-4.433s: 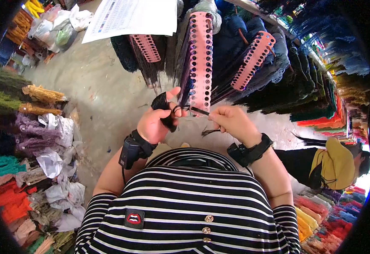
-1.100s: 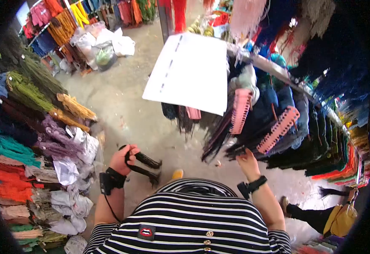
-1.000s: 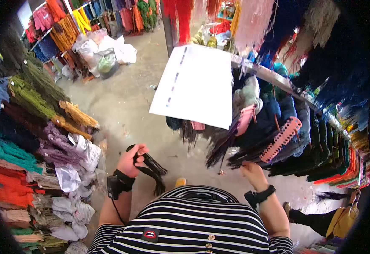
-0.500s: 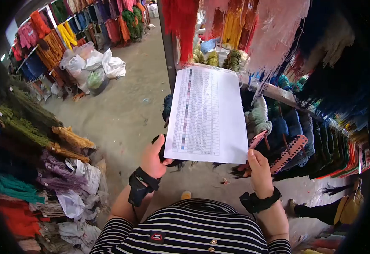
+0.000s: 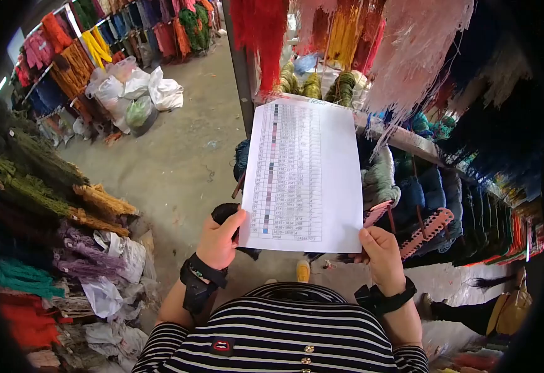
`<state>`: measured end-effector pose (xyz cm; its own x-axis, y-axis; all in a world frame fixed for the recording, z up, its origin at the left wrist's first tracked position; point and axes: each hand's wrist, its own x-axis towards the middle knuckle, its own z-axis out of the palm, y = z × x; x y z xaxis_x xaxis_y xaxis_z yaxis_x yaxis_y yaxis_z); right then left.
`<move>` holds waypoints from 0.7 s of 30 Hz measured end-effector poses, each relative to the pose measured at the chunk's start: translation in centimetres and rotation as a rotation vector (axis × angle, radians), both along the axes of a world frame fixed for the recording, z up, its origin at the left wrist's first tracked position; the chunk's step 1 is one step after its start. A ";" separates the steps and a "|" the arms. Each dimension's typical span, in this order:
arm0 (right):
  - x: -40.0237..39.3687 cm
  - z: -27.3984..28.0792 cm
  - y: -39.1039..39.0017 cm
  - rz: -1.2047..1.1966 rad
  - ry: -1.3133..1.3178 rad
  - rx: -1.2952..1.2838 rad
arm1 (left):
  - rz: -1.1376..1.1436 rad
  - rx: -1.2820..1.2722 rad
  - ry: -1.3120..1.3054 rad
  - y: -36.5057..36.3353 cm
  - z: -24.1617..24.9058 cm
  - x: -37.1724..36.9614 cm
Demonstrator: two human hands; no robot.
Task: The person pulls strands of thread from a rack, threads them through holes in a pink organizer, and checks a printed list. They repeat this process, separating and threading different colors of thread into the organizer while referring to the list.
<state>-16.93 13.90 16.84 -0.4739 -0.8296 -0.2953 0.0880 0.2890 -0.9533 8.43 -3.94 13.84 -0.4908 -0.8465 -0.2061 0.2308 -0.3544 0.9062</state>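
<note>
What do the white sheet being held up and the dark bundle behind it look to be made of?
The white printed sheet looks like thin matt paper: flat, with a printed table and colour swatches. The right hand pinches its lower corner. The black bundle in the left hand looks like soft yarn or thread, matt and fibrous, though it is largely hidden.

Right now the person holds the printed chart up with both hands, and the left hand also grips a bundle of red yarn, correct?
Not quite: the head view shows the yarn bundle in the left hand is black, not red. Both hands, the right hand included, do hold the printed chart up.
</note>
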 end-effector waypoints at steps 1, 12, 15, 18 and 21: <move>-0.4 0.2 0.0 0.021 0.004 0.012 | -0.011 -0.041 -0.036 0.1 0.2 0.0; -2.6 0.2 0.2 0.263 0.128 0.075 | 0.055 -0.007 -0.010 0.9 -0.6 -0.4; -2.8 0.1 0.2 0.269 0.128 0.069 | 0.067 0.029 0.044 1.1 -0.7 -0.5; -2.9 0.2 0.3 0.275 0.132 0.072 | 0.078 0.034 0.049 1.2 -0.6 -0.6; -2.9 0.4 0.5 0.258 0.096 0.065 | 0.090 0.031 0.066 1.3 -0.6 -0.7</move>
<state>-19.78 14.38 17.19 -0.2780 -0.9072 -0.3157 -0.0860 0.3508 -0.9325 7.70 -2.61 13.23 -0.4268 -0.8813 -0.2027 0.3218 -0.3575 0.8767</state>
